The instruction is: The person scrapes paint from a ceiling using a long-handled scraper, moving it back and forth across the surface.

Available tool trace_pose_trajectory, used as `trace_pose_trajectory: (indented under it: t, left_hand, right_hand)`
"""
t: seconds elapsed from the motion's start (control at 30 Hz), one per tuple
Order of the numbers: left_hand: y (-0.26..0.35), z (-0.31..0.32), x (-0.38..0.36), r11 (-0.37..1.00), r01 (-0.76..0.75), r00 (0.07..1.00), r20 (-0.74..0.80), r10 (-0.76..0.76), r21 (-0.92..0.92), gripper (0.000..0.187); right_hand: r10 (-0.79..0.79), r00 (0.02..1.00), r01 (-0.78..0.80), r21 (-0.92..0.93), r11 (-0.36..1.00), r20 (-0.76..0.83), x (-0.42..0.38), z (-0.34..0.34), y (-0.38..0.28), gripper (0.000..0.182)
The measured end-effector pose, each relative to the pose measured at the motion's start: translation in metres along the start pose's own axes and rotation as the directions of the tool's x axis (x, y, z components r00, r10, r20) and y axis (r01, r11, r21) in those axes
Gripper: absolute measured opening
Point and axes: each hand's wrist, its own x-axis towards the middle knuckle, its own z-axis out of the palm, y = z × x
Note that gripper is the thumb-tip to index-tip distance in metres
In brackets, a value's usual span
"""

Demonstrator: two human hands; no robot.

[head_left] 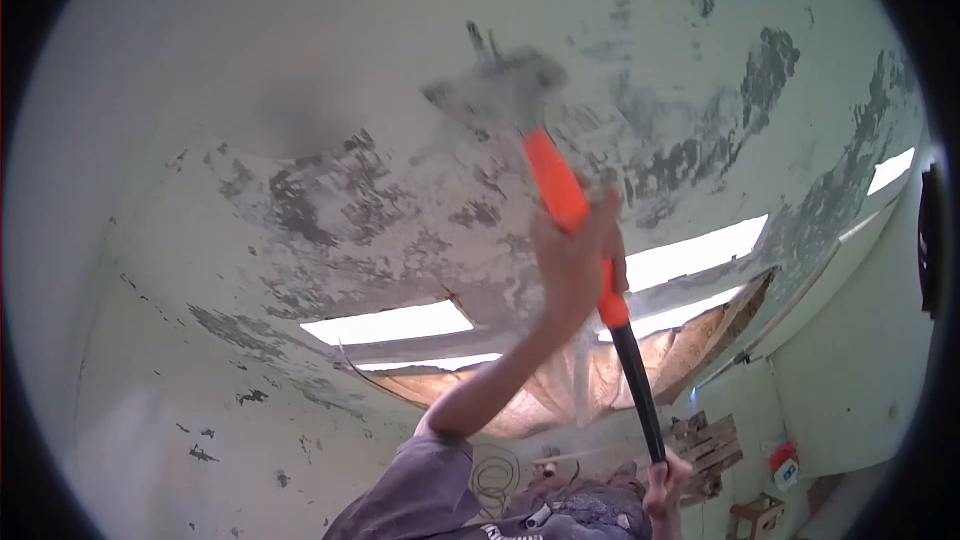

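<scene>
A long-handled scraper [557, 180] with an orange grip and a black shaft runs diagonally up the view. My left hand [580, 255] is wrapped round the orange grip, arm raised. Lower down, my right hand [668, 483] is closed round the bottom end of the black shaft. The grey scraper head [505, 88] is smeared by motion and overlaps the pale painted surface [400, 30] overhead. Dark, patchy areas of worn paint [310, 200] spread around it.
Bright window openings [390, 323] lie below the patchy surface, with brownish sheeting [540, 395] beneath. Wooden pallets [710, 445], a small wooden stool [757, 517] and a red and white container [784, 464] stand at lower right. Coiled wire [495, 475] is behind my arm.
</scene>
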Motion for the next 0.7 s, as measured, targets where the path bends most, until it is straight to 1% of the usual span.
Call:
trace_pose_trajectory:
  t: [0.07, 0.1, 0.13, 0.2, 0.27, 0.33, 0.4, 0.43, 0.47, 0.53, 0.6, 0.63, 0.67, 0.7]
  left_hand:
    - [-0.029, -0.011, -0.029, 0.991, 0.116, 0.991, -0.071, -0.111, 0.066, 0.023]
    - [-0.032, -0.017, -0.031, 0.994, 0.087, 0.994, -0.066, -0.083, 0.069, 0.023]
    - [-0.022, -0.016, -0.025, 0.993, 0.098, 0.994, -0.063, -0.094, 0.066, 0.023]
    - [-0.003, -0.015, -0.006, 0.997, 0.079, 0.997, -0.017, -0.080, -0.019, 0.022]
    - [-0.006, -0.015, -0.020, 0.997, 0.070, 0.997, -0.030, -0.070, -0.017, 0.021]
    - [-0.002, -0.016, -0.020, 0.998, 0.051, 0.998, -0.026, -0.051, -0.023, 0.021]
    - [0.002, -0.021, -0.010, 1.000, 0.012, 1.000, -0.003, -0.012, -0.017, 0.020]
    - [0.013, -0.021, -0.002, 0.999, 0.003, 1.000, 0.020, -0.002, -0.041, 0.020]
    - [0.010, -0.022, -0.007, 0.998, 0.007, 1.000, 0.009, -0.007, -0.056, 0.020]
    - [0.007, -0.020, -0.012, 0.999, 0.027, 0.998, -0.064, -0.029, -0.028, 0.023]
    - [-0.001, -0.030, -0.024, 0.999, 0.033, 0.998, -0.060, -0.035, -0.043, 0.023]
    - [-0.006, -0.034, -0.026, 0.998, 0.055, 0.997, -0.045, -0.057, -0.044, 0.022]
    - [0.009, -0.030, -0.017, 0.997, 0.060, 0.997, -0.045, -0.062, -0.056, 0.022]
    - [0.027, -0.026, 0.000, 0.998, 0.027, 1.000, 0.009, -0.026, -0.051, 0.021]
  right_hand:
    - [-0.027, 0.999, 0.027, -0.016, 1.000, -0.020, -0.032, -0.008, 0.021, 0.063]
    - [0.023, 1.000, -0.023, 0.023, 0.999, -0.005, -0.036, -0.005, 0.004, 0.064]
    - [0.033, 0.999, -0.032, 0.020, 0.999, -0.011, -0.030, -0.001, 0.006, 0.064]
    - [0.066, 0.997, -0.068, -0.053, 0.996, -0.040, -0.003, 0.005, 0.013, 0.070]
    - [0.048, 0.997, -0.052, -0.071, 0.996, -0.063, -0.013, 0.004, 0.006, 0.071]
    - [-0.002, 0.999, 0.000, -0.057, 0.998, -0.038, -0.041, 0.001, 0.014, 0.065]
    - [-0.026, 0.997, 0.020, -0.077, 0.997, -0.072, -0.027, 0.011, 0.019, 0.064]
    - [0.010, 0.997, -0.013, -0.050, 0.999, -0.073, -0.008, 0.018, 0.011, 0.065]
    - [0.047, 0.997, -0.049, -0.031, 0.998, -0.061, -0.001, 0.018, 0.003, 0.067]
    - [0.033, 0.996, -0.039, -0.071, 0.997, -0.084, -0.020, 0.018, 0.004, 0.065]
    - [-0.016, 0.998, 0.012, -0.063, 0.998, -0.058, -0.050, 0.010, 0.019, 0.061]
    - [0.000, 0.998, -0.004, -0.067, 0.998, -0.064, -0.051, 0.014, 0.030, 0.062]
    - [0.002, 0.998, -0.007, -0.079, 0.997, -0.068, -0.037, 0.022, 0.014, 0.062]
    - [-0.011, 0.997, 0.007, -0.053, 0.999, -0.078, -0.013, 0.026, -0.001, 0.064]
